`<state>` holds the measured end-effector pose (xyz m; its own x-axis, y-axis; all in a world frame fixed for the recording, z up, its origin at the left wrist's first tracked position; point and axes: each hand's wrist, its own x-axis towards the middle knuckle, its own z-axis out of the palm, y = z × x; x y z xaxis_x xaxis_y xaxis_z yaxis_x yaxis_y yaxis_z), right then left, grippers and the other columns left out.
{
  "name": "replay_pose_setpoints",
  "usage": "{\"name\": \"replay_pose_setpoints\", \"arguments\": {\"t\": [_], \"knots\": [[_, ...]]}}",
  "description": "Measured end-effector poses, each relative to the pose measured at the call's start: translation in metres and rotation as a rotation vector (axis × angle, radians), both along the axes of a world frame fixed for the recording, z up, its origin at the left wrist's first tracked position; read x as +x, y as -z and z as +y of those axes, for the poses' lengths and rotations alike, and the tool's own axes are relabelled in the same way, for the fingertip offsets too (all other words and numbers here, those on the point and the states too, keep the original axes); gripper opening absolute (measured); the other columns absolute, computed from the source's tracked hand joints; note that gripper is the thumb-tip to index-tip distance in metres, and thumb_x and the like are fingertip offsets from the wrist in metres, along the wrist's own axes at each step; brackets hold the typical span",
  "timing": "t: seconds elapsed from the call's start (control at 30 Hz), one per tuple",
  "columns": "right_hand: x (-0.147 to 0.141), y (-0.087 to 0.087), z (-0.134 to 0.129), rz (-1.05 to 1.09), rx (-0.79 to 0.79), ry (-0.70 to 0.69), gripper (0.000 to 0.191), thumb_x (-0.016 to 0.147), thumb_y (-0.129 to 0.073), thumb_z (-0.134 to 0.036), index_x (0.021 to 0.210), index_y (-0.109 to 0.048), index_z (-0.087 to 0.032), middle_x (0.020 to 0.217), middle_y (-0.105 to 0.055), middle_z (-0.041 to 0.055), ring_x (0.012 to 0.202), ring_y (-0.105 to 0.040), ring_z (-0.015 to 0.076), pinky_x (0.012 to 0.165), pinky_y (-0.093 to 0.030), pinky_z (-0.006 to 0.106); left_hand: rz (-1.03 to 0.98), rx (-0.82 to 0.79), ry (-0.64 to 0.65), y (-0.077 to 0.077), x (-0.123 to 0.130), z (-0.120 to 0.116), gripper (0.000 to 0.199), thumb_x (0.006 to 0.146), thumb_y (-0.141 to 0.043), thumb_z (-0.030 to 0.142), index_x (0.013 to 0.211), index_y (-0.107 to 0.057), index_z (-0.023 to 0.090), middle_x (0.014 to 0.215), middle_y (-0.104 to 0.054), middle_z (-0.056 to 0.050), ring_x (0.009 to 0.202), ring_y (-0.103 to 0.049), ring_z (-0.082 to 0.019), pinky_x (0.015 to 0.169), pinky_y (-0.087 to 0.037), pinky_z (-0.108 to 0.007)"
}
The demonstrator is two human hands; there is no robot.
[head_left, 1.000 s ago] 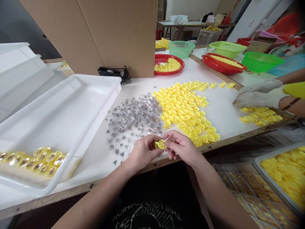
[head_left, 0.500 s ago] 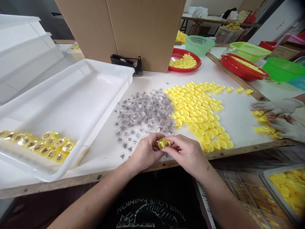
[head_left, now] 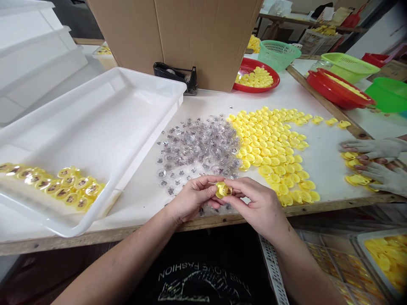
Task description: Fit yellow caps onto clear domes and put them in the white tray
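Between my two hands, over the table's front edge, is a small yellow piece (head_left: 223,190) with a dark print on its clear face. My left hand (head_left: 193,198) grips its left side with closed fingers, and my right hand (head_left: 256,202) pinches its right side. Just beyond them lies a heap of clear round pieces with dark prints (head_left: 203,142). To its right, many yellow pieces (head_left: 267,140) lie close together. A white tray (head_left: 127,163) on the left holds rows of joined yellow pieces (head_left: 68,186) with prints.
Behind stand a cardboard box (head_left: 190,38), a black tape dispenser (head_left: 176,77) and a red plate (head_left: 258,87). Another person's gloved hands (head_left: 377,149) rest by yellow pieces at the right. A crate of yellow pieces (head_left: 386,258) sits below the table edge.
The view has shifted slightly, so the table's contents appear further right. The yellow piece has turned a little between my fingers, its print now facing right.
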<state>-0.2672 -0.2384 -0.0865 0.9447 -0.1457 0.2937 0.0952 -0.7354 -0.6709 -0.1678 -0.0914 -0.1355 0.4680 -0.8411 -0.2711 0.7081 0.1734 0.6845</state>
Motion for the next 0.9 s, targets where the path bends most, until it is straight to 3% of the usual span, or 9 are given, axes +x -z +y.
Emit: {"name": "replay_pose_setpoints", "arguments": {"t": [0.13,0.27,0.4,0.53,0.7,0.9], "knots": [[0.000,0.001,0.002,0.022,0.052,0.038,0.029,0.080,-0.067,-0.014,0.108,-0.062,-0.020,0.094,-0.068,0.0022,0.075,-0.066,0.0129,0.066,-0.056,0.024,0.041,-0.015,0.011,-0.002,0.001,0.002,0.036,0.072,-0.077,0.025,0.104,-0.064,0.016,0.090,-0.070,-0.006,0.072,-0.069,-0.014,0.065,-0.057,-0.021],[0.000,0.000,0.000,-0.055,-0.016,-0.034,0.024,0.082,-0.063,-0.010,0.104,-0.062,-0.020,0.100,-0.066,0.0034,0.087,-0.064,0.0142,0.076,-0.056,0.027,0.048,-0.052,0.005,-0.002,0.002,0.004,0.032,0.074,-0.075,0.021,0.104,-0.063,0.015,0.088,-0.070,-0.005,0.074,-0.069,-0.014,0.069,-0.057,-0.020],[0.002,0.000,0.000,-0.057,0.032,-0.057,0.024,0.082,-0.064,-0.014,0.105,-0.063,-0.023,0.104,-0.064,0.0036,0.092,-0.063,0.0152,0.077,-0.057,0.028,0.039,-0.070,-0.006,-0.001,0.002,0.004,0.030,0.076,-0.073,0.019,0.103,-0.062,0.014,0.088,-0.070,-0.006,0.074,-0.069,-0.013,0.068,-0.057,-0.020],[0.002,0.005,0.002,-0.015,0.112,0.028,0.027,0.081,-0.067,-0.017,0.106,-0.062,-0.023,0.100,-0.066,0.0027,0.083,-0.066,0.0147,0.074,-0.059,0.028,0.030,-0.092,-0.012,-0.001,0.002,0.004,0.030,0.074,-0.074,0.017,0.102,-0.062,0.014,0.090,-0.071,-0.007,0.076,-0.069,-0.013,0.070,-0.057,-0.021],[0.000,0.008,0.002,-0.037,0.106,0.062,0.021,0.081,-0.066,-0.020,0.102,-0.065,-0.021,0.119,-0.060,0.0081,0.090,-0.067,0.0180,0.080,-0.059,0.034,0.023,-0.117,-0.024,0.000,0.003,0.004,0.030,0.073,-0.075,0.016,0.101,-0.062,0.014,0.090,-0.071,-0.006,0.077,-0.069,-0.014,0.071,-0.056,-0.022],[0.000,-0.002,0.000,-0.036,-0.022,-0.019,0.027,0.082,-0.060,-0.011,0.105,-0.065,-0.026,0.100,-0.067,0.0030,0.087,-0.066,0.0182,0.077,-0.057,0.033,0.009,-0.082,-0.009,0.000,0.002,0.003,0.033,0.072,-0.077,0.019,0.101,-0.062,0.014,0.087,-0.071,-0.005,0.072,-0.069,-0.013,0.069,-0.056,-0.022]]}}
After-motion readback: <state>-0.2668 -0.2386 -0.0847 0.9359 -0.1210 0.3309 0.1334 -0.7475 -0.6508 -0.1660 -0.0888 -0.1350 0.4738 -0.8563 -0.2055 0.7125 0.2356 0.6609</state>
